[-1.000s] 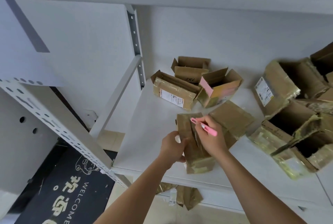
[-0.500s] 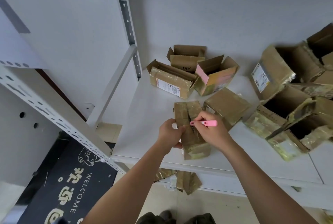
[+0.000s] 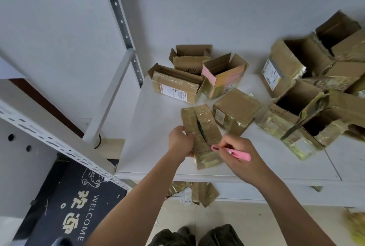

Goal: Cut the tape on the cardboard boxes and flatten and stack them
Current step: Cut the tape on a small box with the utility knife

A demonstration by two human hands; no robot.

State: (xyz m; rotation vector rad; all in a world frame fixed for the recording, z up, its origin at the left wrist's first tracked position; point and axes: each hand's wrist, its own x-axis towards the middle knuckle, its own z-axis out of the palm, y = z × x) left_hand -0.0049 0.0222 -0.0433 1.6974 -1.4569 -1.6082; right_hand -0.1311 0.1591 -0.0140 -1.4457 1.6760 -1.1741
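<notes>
Both hands work on one small taped box (image 3: 200,135) near the front edge of the white table (image 3: 158,127): the left hand (image 3: 180,140) grips the box's left side with curled fingers, and the right hand (image 3: 240,151) pinches a pink cutter (image 3: 231,151) whose tip sits at the box's right edge, just below a dark slit that runs down the middle of the taped top. Far left, a white perforated shelf beam (image 3: 59,143) slants across the view, and below it a dark doormat (image 3: 75,206) printed WELCOME lies on the floor. A grey slotted upright (image 3: 126,38) rises along the wall at the table's back left corner. Behind the held box, a labelled open box (image 3: 175,85) lies beside a plain open box (image 3: 190,58) marked with letters and a box with a pink flap (image 3: 223,75), the three touching one another near the wall. Just right of the held box stands a closed taped box (image 3: 236,109), close to it but apart. Under the table edge, a flattened piece of cardboard (image 3: 199,192) lies on the floor. Further right, a heap of larger open boxes (image 3: 308,91) with torn yellowish tape crowds the table's right side, tilted and leaning on each other.
</notes>
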